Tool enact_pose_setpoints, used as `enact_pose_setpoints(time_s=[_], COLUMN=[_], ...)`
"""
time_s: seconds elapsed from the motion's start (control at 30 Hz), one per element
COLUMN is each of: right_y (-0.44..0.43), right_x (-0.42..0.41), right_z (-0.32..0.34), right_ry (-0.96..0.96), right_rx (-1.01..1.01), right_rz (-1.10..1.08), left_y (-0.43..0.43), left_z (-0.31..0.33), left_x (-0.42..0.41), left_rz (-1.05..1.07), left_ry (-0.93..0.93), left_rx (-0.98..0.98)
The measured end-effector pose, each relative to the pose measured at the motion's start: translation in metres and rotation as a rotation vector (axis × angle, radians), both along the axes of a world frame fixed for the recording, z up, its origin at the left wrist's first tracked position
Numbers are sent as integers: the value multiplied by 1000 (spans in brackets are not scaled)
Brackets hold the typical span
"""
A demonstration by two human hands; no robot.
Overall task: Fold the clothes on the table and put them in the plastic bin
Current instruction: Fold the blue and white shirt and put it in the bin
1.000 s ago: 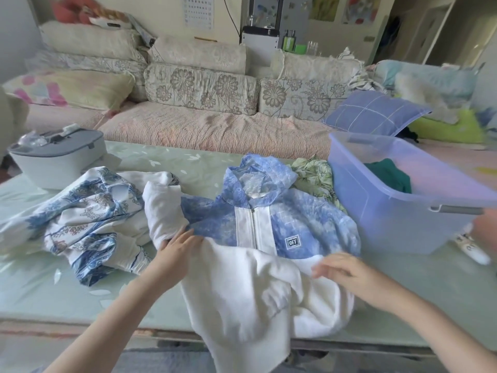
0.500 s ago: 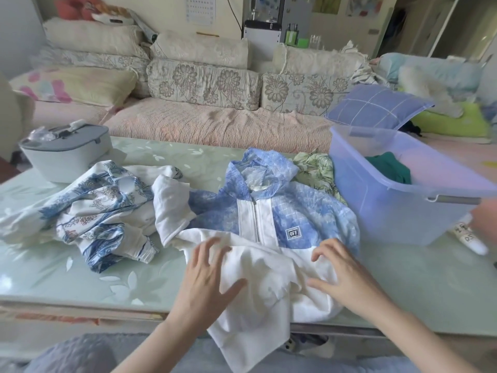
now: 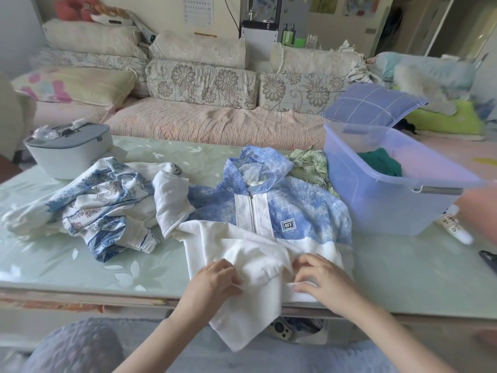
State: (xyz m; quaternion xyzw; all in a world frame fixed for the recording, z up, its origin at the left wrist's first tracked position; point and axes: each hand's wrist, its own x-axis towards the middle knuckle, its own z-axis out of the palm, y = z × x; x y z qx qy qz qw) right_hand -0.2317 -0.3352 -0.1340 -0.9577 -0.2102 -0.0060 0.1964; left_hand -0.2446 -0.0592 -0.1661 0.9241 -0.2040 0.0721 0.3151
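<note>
A blue and white zip hoodie [image 3: 295,211] lies face up in the middle of the green table [image 3: 403,270], its white hem hanging over the front edge. My left hand [image 3: 215,282] and my right hand [image 3: 320,278] both pinch the white fabric near the hem, fingers curled into the cloth. A crumpled blue-patterned white garment [image 3: 99,208] lies to the left. A green leafy garment [image 3: 312,165] peeks out behind the hoodie. The pale purple plastic bin [image 3: 390,208] stands at the right with a dark green garment [image 3: 382,164] inside.
A grey and white lidded box [image 3: 70,152] sits at the table's far left. A white tube [image 3: 454,227] lies by the bin. A dark object [image 3: 488,258] shows at the right edge. A sofa with cushions [image 3: 201,84] runs behind the table.
Both hands have drawn back toward the table's front edge and closed on the white hem; earlier they lay flatter and wider apart on the cloth. The hoodie's lower part is smoother.
</note>
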Motion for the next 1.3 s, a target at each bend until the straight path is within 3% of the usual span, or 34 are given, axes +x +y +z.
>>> enact_pose_setpoints(time_s=[0.07, 0.2, 0.3, 0.37, 0.43, 0.57, 0.7, 0.8, 0.87, 1.3], right_y=[-4, -20, -41, -46, -42, -20, -8, -7, -10, -5], right_x=[-1, -11, -20, -21, -22, -7, 17, 29, 37, 126], right_z=[2, 35, 66, 68, 59, 39, 17, 3, -1, -9], right_ry=[32, 339, 452, 496, 509, 337, 312, 339, 373, 346], right_rx=[67, 503, 627, 501, 358, 404, 10, -182, -201, -357], right_rz=[16, 3, 36, 68, 22, -86, -108, -157, -193, -253], left_y=[8, 38, 71, 84, 81, 50, 35, 35, 37, 45], left_z=[9, 31, 47, 48, 47, 41, 25, 12, 7, 11], left_x=[0, 5, 5, 5, 4, 11, 28, 38, 41, 111], left_rz=[99, 247, 221, 150, 121, 77, 64, 118, 158, 396], left_ry=[99, 155, 228, 294, 241, 12, 26, 164, 274, 417], left_rx=[-92, -310, -440, -400, -249, 7, 338, 535, 574, 524])
